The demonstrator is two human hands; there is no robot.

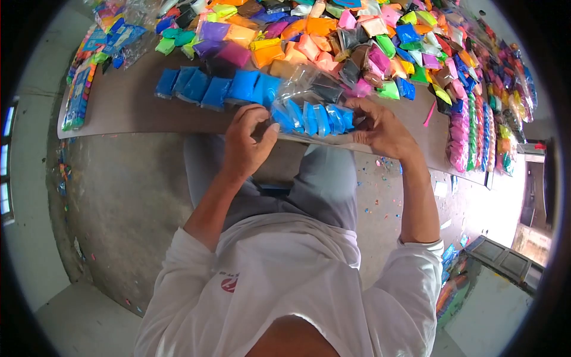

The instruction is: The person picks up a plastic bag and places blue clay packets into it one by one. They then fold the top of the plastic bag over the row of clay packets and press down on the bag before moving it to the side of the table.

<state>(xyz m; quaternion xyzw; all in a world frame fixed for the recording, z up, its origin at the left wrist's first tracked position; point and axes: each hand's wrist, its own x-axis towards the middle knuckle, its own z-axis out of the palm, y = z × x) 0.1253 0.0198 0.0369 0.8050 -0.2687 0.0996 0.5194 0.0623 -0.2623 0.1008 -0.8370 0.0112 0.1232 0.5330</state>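
Observation:
A clear plastic bag (312,118) with a row of several blue packets inside lies sideways at the table's front edge. My right hand (383,130) grips the bag's right end, fingers and thumb bent around it. At the other end, my left hand (248,138) has curled fingers and its thumb against the bag's left side, with a gap showing between thumb and forefinger. Loose plastic of the bag rises behind the packets. Just beyond my left hand, a row of loose blue packets (215,92) lies on the table.
A large heap of multicoloured packets (315,41) covers the table's far side. Filled long bags (470,134) lie at the right, near a pink stick (429,114). More packaged goods (77,98) are at the left end of the brown table (137,113). Scraps litter the floor.

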